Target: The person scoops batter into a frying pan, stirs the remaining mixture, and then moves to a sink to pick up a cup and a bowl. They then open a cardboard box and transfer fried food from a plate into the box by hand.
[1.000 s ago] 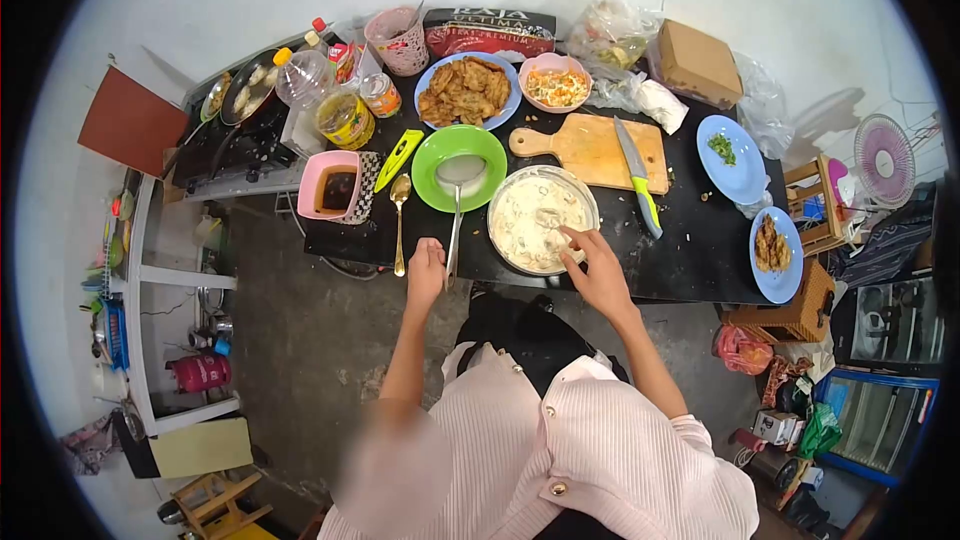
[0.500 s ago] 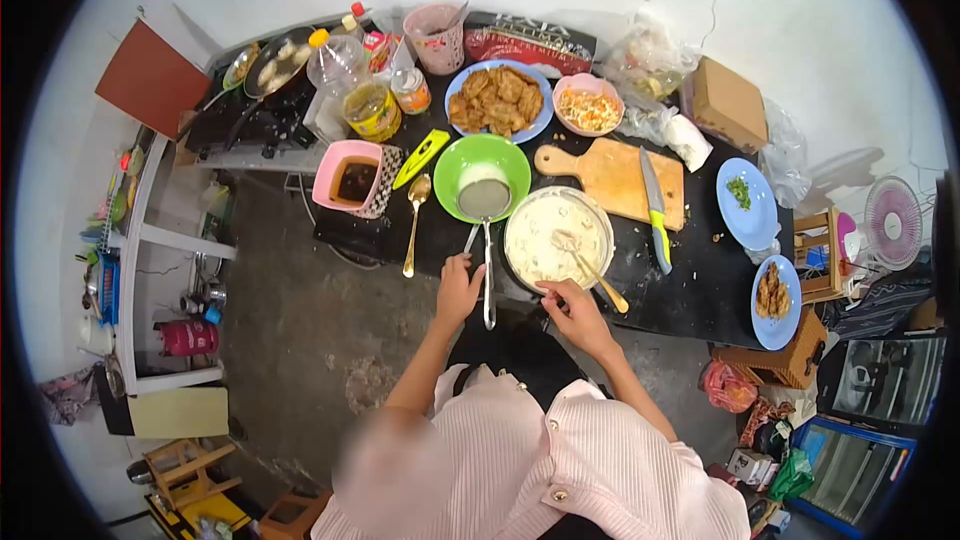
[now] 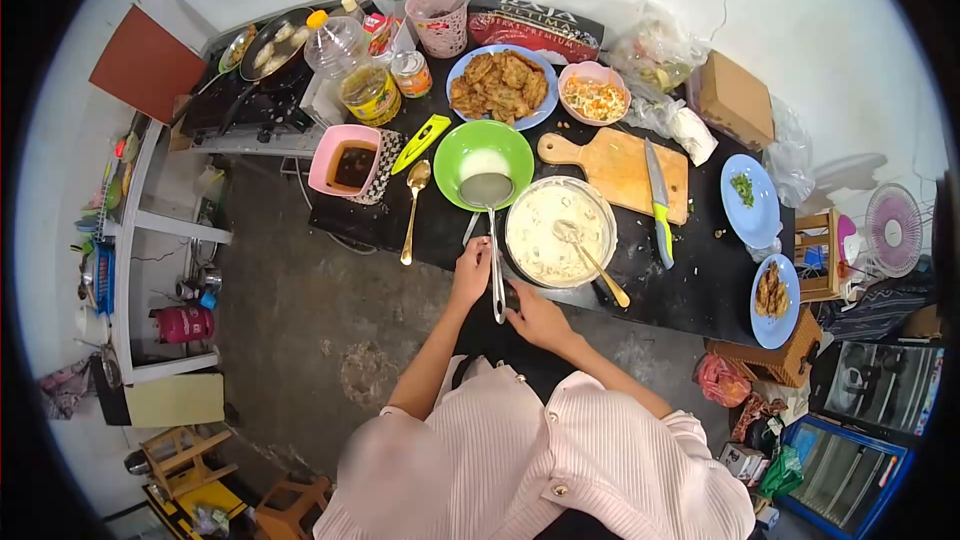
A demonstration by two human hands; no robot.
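A metal strainer (image 3: 487, 189) rests with its mesh in the green bowl (image 3: 453, 145), which has white powder at the bottom. Its long handle extends past the table's front edge. My left hand (image 3: 472, 274) is just left of that handle, fingers extended and loosely open; whether they touch it I cannot make out. A narrow grey strip lies just above those fingers. Below the pan of creamy white batter (image 3: 545, 230), my right hand (image 3: 538, 316) is open, thumb and fingers apart, near the handle's end. A golden spoon (image 3: 603, 276) leans in the batter.
On the wooden chopping board (image 3: 600, 162) lies a yellow-handled knife (image 3: 658, 202). Behind the bowl is a blue plate of fried pieces (image 3: 502, 90). A pink dish of brown liquid (image 3: 350, 165) and a gold spoon (image 3: 413, 210) are leftward; blue plates (image 3: 750, 222) are at right.
My right hand has moved down and left from the pan's rim toward the strainer handle's end. My left hand is slightly higher and closer to the handle. The view has shifted slightly.
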